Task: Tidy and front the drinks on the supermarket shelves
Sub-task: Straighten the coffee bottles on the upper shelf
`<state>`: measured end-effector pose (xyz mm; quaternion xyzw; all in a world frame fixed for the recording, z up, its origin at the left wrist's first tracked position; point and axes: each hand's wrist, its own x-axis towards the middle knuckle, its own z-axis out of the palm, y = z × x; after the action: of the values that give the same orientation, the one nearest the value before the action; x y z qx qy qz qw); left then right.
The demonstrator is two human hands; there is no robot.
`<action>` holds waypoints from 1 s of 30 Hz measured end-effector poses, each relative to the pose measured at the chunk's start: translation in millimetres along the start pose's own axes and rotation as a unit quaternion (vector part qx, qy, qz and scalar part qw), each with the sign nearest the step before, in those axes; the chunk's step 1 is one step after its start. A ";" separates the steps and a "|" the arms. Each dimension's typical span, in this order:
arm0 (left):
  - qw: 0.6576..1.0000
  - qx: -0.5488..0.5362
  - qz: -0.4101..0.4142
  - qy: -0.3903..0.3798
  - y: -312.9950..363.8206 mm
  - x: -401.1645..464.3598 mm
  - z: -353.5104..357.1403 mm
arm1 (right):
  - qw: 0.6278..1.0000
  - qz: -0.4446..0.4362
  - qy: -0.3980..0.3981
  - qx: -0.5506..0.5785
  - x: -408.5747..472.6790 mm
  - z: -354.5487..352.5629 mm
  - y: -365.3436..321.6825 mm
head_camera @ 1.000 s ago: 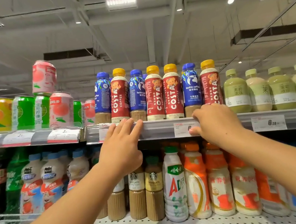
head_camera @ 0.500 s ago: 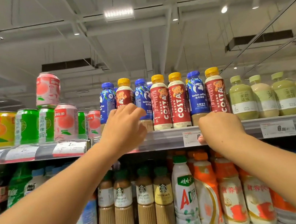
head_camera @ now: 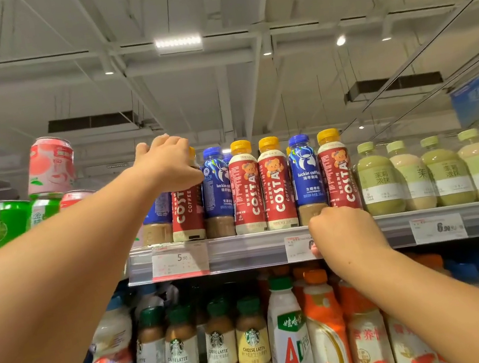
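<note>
On the top shelf point(head_camera: 242, 250) stands a row of red Costa coffee bottles with yellow caps and blue Luckin coffee bottles. My left hand point(head_camera: 167, 164) is raised to the leftmost red Costa bottle point(head_camera: 185, 212) and grips its upper part, hiding the cap and neck. A blue Luckin bottle point(head_camera: 217, 191) stands just right of it. My right hand point(head_camera: 343, 232) rests curled on the shelf's front rail, below another blue Luckin bottle point(head_camera: 306, 177) and a red Costa bottle point(head_camera: 338, 172), with the thumb on a price tag. It holds no bottle.
Pale green and cream tea bottles point(head_camera: 411, 177) fill the top shelf's right side. Green, orange and pink cans point(head_camera: 51, 166) are stacked at left. Below stand Starbucks latte bottles point(head_camera: 218, 352), a white AD bottle point(head_camera: 289, 338) and orange-capped bottles point(head_camera: 327, 330). Price tags point(head_camera: 179, 263) line the rail.
My left hand rose from the shelf rail to the top of the leftmost Costa bottle and closed on it. My right hand stayed on the rail. The view tilted upward.
</note>
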<state>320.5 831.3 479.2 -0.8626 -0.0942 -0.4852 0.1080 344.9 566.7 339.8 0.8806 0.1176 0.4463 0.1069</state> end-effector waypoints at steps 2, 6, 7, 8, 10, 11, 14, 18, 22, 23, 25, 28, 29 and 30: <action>1.000 -0.021 -0.004 0.006 -0.4 -0.1 -1.0 | 1.000 0.000 -0.001 -0.003 0.4 2.0 -0.4; 0.998 -0.032 0.009 0.058 3.5 -4.7 -2.9 | 1.000 0.007 -0.002 -0.005 1.3 2.6 -1.8; 0.995 -0.045 0.011 0.085 3.9 -7.0 -2.8 | 1.000 0.009 -0.003 -0.003 1.3 2.3 -2.0; 0.992 -0.070 0.012 0.109 4.6 -9.5 -2.5 | 1.000 0.010 -0.002 -0.002 1.2 1.8 -2.2; 0.980 -0.148 0.016 0.130 6.9 -15.3 -1.8 | 1.000 0.010 0.001 -0.001 0.0 1.5 -2.0; 0.973 -0.190 0.021 0.128 8.6 -18.5 -1.1 | 1.000 0.011 0.003 0.000 -0.7 1.6 -2.2; 0.954 -0.273 0.021 0.119 15.2 -30.7 -1.3 | 1.000 0.017 0.001 0.015 -2.9 1.5 -3.8; 0.946 -0.299 0.013 0.125 23.0 -47.4 -5.9 | 0.999 0.022 0.000 0.040 -5.1 0.1 -5.1; 0.923 -0.343 0.016 0.173 29.2 -67.9 -16.7 | 0.998 0.029 0.006 0.060 -4.5 1.7 -2.5; 0.914 -0.357 0.016 0.190 30.8 -74.2 -21.2 | 0.997 0.031 0.009 0.066 -4.7 2.5 -2.3; 0.896 -0.394 0.021 0.203 36.1 -89.8 -32.4 | 0.996 0.035 0.013 0.082 -5.4 4.0 -2.4; 0.875 -0.460 0.023 0.149 53.1 -116.5 -46.7 | 0.990 0.053 0.006 0.134 -8.5 1.5 -0.7; 0.867 -0.483 0.021 0.122 60.8 -126.2 -48.9 | 0.986 0.058 0.005 0.155 -11.2 -0.1 0.4; 0.859 -0.502 0.019 0.098 68.3 -135.3 -49.6 | 0.983 0.061 0.002 0.176 -15.2 -0.7 1.2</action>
<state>229.0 744.2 381.8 -0.7493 0.1895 -0.5471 -0.3215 335.7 561.0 329.0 0.8901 0.1410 0.4265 -0.0772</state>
